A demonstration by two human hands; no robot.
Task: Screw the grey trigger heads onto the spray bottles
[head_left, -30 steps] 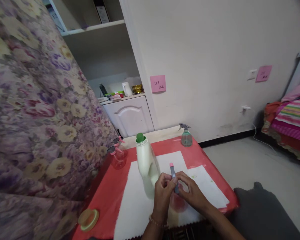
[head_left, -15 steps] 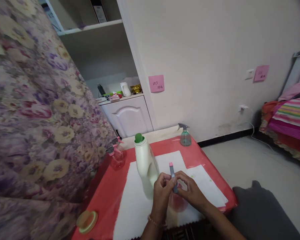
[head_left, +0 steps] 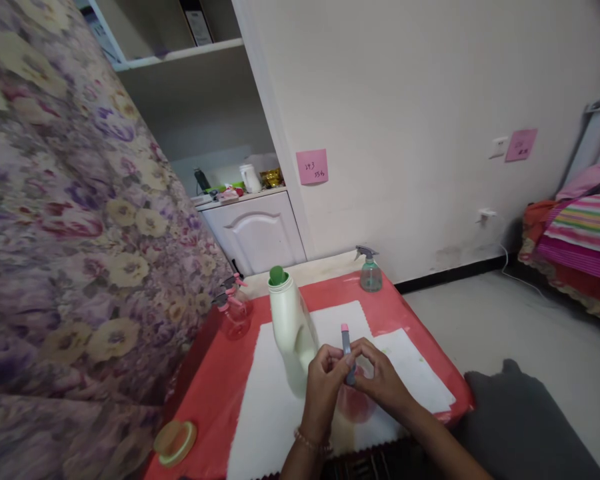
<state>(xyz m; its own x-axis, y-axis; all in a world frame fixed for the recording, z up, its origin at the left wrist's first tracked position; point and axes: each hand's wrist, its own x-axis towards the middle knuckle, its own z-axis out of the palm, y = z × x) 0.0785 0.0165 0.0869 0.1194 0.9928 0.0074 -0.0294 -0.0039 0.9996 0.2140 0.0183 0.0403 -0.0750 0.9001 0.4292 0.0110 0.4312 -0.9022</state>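
A grey spray head (head_left: 347,343) with a pink nozzle tip points away from me, above a clear pinkish spray bottle (head_left: 356,405) on the white cloth. My left hand (head_left: 325,387) is closed on the near left side of the spray head. From the right, my right hand (head_left: 381,379) pinches it as well, fingers curled round. The fingers cover the neck, so I cannot tell how the head sits on it. Just left of my hands stands a large pale green jug (head_left: 291,320) with a green cap or cup (head_left: 278,275) in its mouth.
Pink spray bottles (head_left: 235,320) stand at the table's left edge, a green spray bottle (head_left: 371,275) at the far right corner. A yellowish round lid (head_left: 175,443) lies near left on the red tablecloth (head_left: 215,400). A grey stool (head_left: 523,427) is right of the table.
The spray head's pink tip has shifted very slightly to the right between my fingers. Both hands keep their hold, and everything else looks the same.
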